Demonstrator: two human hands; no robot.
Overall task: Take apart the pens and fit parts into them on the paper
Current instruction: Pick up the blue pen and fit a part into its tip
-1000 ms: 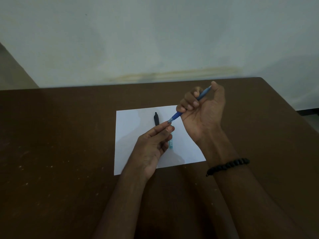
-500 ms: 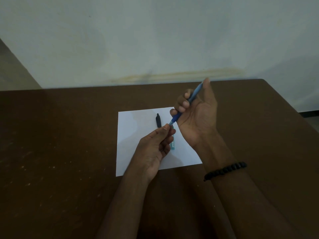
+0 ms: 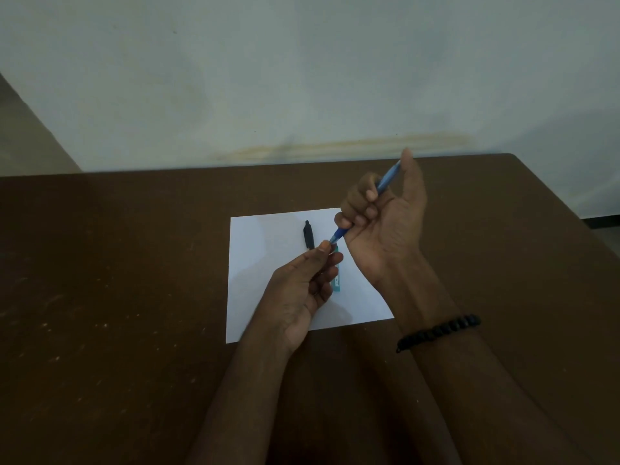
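Brown desk (image 3: 134,263) below a pale wall carries white paper (image 3: 268,263) at frame centre, above which the right hand (image 3: 385,223) curls its fingers round a blue pen (image 3: 385,179) while the left hand (image 3: 302,286) pinches its lower tip, a black pen part (image 3: 308,234) lying just left on the paper.

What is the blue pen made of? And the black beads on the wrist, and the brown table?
The blue pen looks like smooth plastic: even colour, slightly see-through barrel. The bead bracelet has matt black beads, maybe wood or stone; too dim to tell. The table looks like dull brown wood or laminate, scuffed with pale specks.
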